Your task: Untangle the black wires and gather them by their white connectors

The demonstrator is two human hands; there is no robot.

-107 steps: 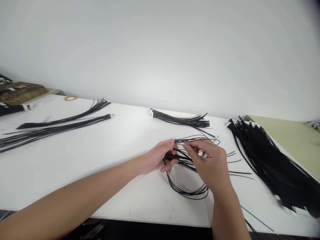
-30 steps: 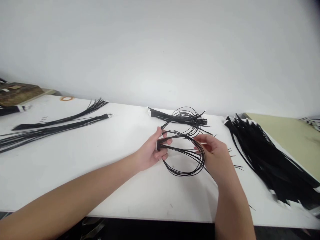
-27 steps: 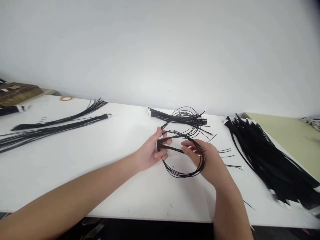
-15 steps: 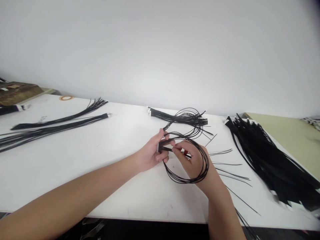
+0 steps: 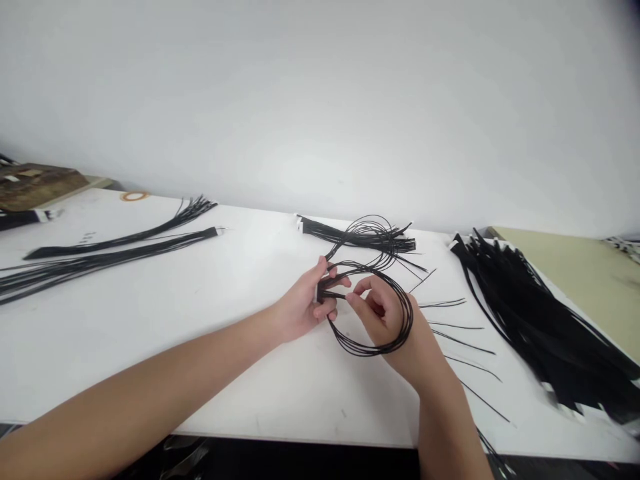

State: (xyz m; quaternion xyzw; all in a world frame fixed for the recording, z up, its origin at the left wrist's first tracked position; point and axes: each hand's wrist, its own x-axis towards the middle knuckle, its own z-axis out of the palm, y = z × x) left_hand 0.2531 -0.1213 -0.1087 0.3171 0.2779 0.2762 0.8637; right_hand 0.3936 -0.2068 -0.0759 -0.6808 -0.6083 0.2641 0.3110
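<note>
In the middle of the view my left hand grips the end of a bunch of thin black wires, with a small white connector partly hidden by its fingers. The black wires bend into two round loops, one upper and one lower. My right hand reaches through the lower loop, thumb and forefinger pinching wires close to the connector. Loose wire ends fan out to the right, past my right wrist.
A wire bundle lies at the back of the white table. Two more bundles rest on the left, near an orange ring. At right lies a large pile of black wires. A brown box-like object stands far left.
My right hand's fingers have loosened and shifted slightly, with the thumb still near the connector. The lower loop has shrunk a little, and the loose ends at right have moved slightly.
</note>
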